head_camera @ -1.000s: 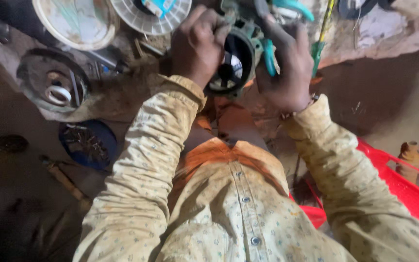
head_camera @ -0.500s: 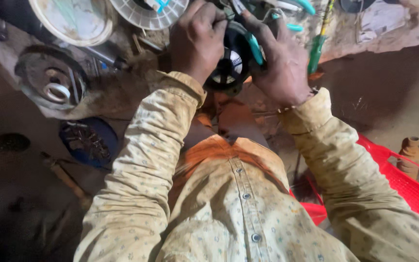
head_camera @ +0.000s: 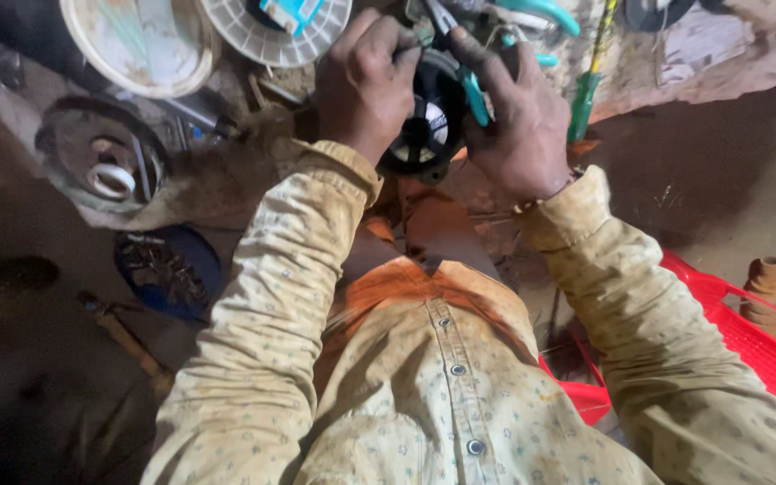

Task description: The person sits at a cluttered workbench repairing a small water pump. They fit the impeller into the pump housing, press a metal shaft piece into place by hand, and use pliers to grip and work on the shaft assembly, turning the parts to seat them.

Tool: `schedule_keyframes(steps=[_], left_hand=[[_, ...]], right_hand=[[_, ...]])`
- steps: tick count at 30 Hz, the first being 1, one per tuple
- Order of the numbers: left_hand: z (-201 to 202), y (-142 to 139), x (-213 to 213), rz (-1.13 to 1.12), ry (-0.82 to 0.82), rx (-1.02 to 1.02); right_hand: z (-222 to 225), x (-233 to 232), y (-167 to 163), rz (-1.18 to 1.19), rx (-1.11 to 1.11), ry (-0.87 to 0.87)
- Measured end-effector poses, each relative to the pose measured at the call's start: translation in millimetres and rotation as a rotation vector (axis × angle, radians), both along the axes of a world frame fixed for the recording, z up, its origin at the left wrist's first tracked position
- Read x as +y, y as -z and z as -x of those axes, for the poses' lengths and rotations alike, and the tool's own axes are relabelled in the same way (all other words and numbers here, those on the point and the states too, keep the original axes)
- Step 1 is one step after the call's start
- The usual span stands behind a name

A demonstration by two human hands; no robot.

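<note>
Between both hands: round black motor (head_camera: 424, 126), pale centre label; left hand (head_camera: 365, 85) fingers gripping rim, right hand (head_camera: 518, 126) pinching teal-handled pliers (head_camera: 469, 76).

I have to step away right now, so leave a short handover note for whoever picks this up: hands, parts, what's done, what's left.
Left hand: gripping the round black motor part from its left side.
Right hand: steadying the part's right side while holding the teal-handled pliers, whose tip sits at the part's top edge.
Nearby: green screwdriver to the right, white ribbed disc above, dark dish of small bits lower left.
Done: part is up off the ground, in hand.
Left: work at the pliers' tip looks unfinished; the spot itself is hidden.
</note>
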State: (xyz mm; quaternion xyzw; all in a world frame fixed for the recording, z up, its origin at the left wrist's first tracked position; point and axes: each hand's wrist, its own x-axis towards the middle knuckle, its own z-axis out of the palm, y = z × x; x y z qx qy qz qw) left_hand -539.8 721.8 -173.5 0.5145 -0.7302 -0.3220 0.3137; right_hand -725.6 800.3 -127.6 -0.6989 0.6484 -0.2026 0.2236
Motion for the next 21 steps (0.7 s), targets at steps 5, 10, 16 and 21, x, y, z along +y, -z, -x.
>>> schedule_keyframes(steps=[5, 10, 16, 21], left_hand=[[0.4, 1.8, 0.6, 0.018, -0.001, 0.049], [1.0, 0.4, -3.5, 0.049, -0.017, 0.047], [8.9, -12.6, -9.5, -0.505, -0.042, 0.532], [11.8, -34.9, -8.4, -0.741, -0.018, 0.703]], right_hand=[[-4.7, -1.5, -4.5, 0.043, -0.131, 0.049], [1.6, 1.1, -1.5, 0.123, -0.183, 0.045], [11.1, 8.1, 0.3, -0.088, -0.786, 0.317], [14.3, 8.6, -4.9, -0.124, -1.082, 0.308]])
